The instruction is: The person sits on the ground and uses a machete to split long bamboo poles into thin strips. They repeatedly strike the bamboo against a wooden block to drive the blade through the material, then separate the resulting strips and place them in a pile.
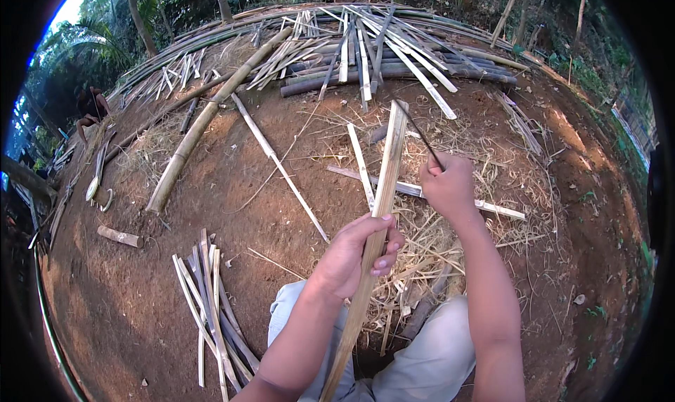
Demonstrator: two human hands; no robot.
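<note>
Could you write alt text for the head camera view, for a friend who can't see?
A person's left hand grips a long bamboo strip while the right hand holds a thin dark tool near its upper end. Pale shavings litter the reddish ground, with bamboo poles piled beyond.

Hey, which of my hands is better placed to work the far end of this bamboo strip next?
Probably your right hand: it grips the thin dark tool near that end, while your left hand holds the strip lower down.
</note>
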